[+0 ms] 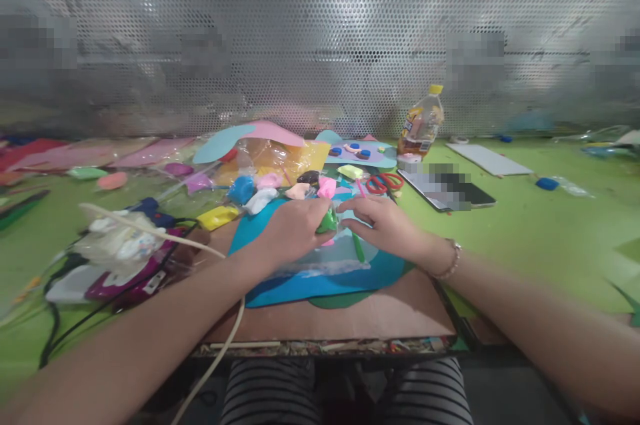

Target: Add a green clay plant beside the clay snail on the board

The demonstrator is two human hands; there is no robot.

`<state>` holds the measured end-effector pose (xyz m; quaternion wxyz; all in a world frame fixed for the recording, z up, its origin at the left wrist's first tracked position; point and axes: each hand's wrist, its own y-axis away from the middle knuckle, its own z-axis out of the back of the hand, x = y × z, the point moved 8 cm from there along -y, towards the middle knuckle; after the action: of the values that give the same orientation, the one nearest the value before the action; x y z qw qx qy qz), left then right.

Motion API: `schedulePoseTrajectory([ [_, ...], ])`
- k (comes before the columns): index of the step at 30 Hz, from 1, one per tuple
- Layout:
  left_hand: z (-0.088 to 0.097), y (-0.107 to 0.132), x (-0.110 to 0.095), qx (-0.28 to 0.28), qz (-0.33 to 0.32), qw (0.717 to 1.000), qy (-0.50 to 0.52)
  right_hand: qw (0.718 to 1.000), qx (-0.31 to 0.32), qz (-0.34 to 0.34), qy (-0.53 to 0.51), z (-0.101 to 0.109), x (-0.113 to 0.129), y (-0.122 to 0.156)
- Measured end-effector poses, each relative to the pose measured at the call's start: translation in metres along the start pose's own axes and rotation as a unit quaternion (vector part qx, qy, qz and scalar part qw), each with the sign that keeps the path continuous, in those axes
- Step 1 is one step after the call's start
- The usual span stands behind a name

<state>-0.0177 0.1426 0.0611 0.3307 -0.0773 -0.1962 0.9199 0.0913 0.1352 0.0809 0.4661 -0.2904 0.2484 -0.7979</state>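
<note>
My left hand [295,228] is closed round a small packet of green modelling clay [327,221] in clear wrapping. My right hand [383,221] is beside the packet, its fingers bent and thumb and forefinger apart, close to the wrapping's right edge. Beneath both hands lies a blue foam sheet [280,288] with a paler, cloud-like area and a white streak. On that sheet, just below my right hand, is a green clay stick [359,248]. A pink clay packet [327,187] sits beyond my left fingertips.
Red-handled scissors [385,183], a tablet [445,189] and a drink bottle [423,123] stand or lie to the right. Several clay packets, including a yellow one [217,217], spread leftward. A pale cable [235,321] crosses the brown board [350,321]. Behind rises a perforated metal panel [320,31].
</note>
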Motion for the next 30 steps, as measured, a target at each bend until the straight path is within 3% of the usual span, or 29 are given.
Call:
schedulePoseTrajectory([
  [6, -0.003, 0.001, -0.003, -0.003, -0.03, 0.999, -0.022, 0.996, 0.061, -0.055, -0.018, -0.011, -0.008, 0.001],
  [18, 0.0, 0.002, -0.013, -0.003, -0.068, 0.996, -0.059, 0.991, 0.128, -0.013, 0.046, -0.017, 0.003, 0.004],
  [27, 0.006, 0.002, -0.001, -0.014, -0.02, 0.999, -0.026, 1.0, 0.007, -0.009, -0.005, 0.003, 0.004, 0.0],
  [30, 0.008, 0.002, -0.003, -0.016, -0.021, 0.999, -0.037, 1.0, 0.007, -0.003, -0.009, 0.004, 0.005, -0.001],
])
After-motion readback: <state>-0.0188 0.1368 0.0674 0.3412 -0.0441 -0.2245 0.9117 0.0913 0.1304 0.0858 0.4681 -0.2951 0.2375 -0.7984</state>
